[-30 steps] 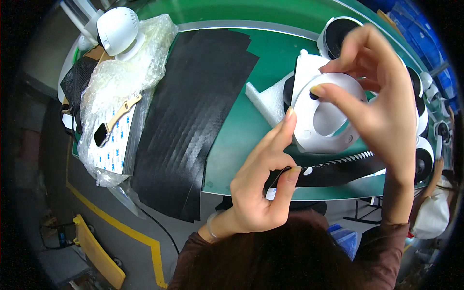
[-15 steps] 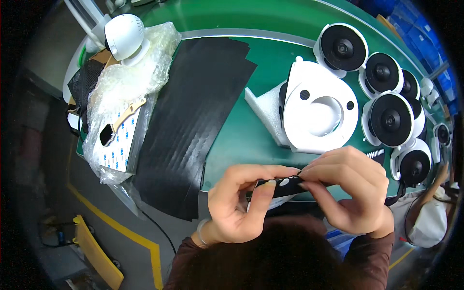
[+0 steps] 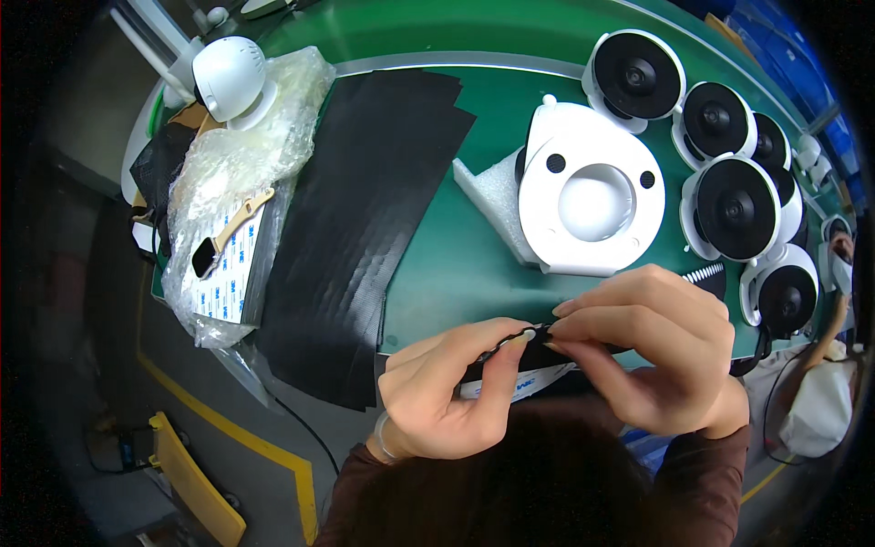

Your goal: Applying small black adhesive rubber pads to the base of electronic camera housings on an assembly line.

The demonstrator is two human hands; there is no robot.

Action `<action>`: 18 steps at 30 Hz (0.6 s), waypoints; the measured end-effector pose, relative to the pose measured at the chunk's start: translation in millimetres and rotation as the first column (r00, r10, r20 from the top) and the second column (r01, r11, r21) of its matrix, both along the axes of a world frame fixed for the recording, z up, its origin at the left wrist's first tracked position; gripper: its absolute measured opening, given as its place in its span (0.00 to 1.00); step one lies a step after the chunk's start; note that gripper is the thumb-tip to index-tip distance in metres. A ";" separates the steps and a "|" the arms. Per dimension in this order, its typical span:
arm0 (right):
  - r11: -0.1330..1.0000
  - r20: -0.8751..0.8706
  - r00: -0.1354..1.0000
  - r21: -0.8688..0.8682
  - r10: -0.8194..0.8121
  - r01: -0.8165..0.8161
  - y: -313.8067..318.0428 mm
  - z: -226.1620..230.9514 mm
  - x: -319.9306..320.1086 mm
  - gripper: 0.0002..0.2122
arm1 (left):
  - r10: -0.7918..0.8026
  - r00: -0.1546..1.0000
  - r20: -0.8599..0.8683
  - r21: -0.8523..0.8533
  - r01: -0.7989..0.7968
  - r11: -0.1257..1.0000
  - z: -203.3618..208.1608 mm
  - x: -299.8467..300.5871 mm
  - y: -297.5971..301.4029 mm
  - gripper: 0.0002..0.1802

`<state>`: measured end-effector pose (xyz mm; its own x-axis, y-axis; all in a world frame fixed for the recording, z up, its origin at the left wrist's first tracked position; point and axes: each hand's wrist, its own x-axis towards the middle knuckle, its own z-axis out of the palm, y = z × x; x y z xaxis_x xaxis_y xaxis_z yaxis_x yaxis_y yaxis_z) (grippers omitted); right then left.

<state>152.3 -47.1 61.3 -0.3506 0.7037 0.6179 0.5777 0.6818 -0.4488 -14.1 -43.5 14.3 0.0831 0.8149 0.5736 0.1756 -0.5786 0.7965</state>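
Low over the bench's near edge, my left hand (image 3: pixel 444 390) pinches a thin black strip (image 3: pixel 536 356) between thumb and forefinger. My right hand (image 3: pixel 652 351) has thumb and fingertips closed at the strip's upper edge, close to the left fingertips. A printed white backing (image 3: pixel 521 383) shows below the strip. Just beyond my hands, a white housing (image 3: pixel 592 258) lies with its round recess up and two black round pads on its face. It leans against a white foam block (image 3: pixel 497 205). Whether a small piece sits between my right fingertips is hidden.
Several white devices with black round fronts (image 3: pixel 734 208) crowd the right side. Black sheets (image 3: pixel 355 201) lie left of centre. Further left are bubble wrap (image 3: pixel 205 169), a watch (image 3: pixel 239 223) and a white camera (image 3: pixel 228 77). Another person's arm (image 3: pixel 825 337) shows at far right.
The strip is tilted differently between my fingers, and more of its white backing shows. My right fingertips have shifted slightly left and up. The view has moved a little.
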 end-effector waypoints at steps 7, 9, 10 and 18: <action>0.993 0.054 0.997 0.109 -0.057 0.051 -4.7 -2.9 -2.3 0.11 | 0.035 0.999 -0.024 -0.011 -0.035 0.999 4.4 1.7 -5.3 0.08; 0.992 0.052 0.997 0.121 -0.049 0.043 -7.0 0.2 -3.8 0.11 | 0.054 0.998 -0.015 0.000 -0.054 0.999 4.6 0.8 -7.3 0.08; 0.996 0.078 0.996 0.071 -0.052 0.047 -9.3 3.3 -3.7 0.10 | 0.052 0.999 -0.015 -0.001 -0.052 0.999 4.5 1.0 -7.4 0.08; 0.986 0.003 0.997 -0.146 -0.080 0.080 -10.2 11.3 -12.2 0.08 | 0.089 0.995 -0.035 -0.028 -0.090 0.996 7.2 0.3 -11.7 0.07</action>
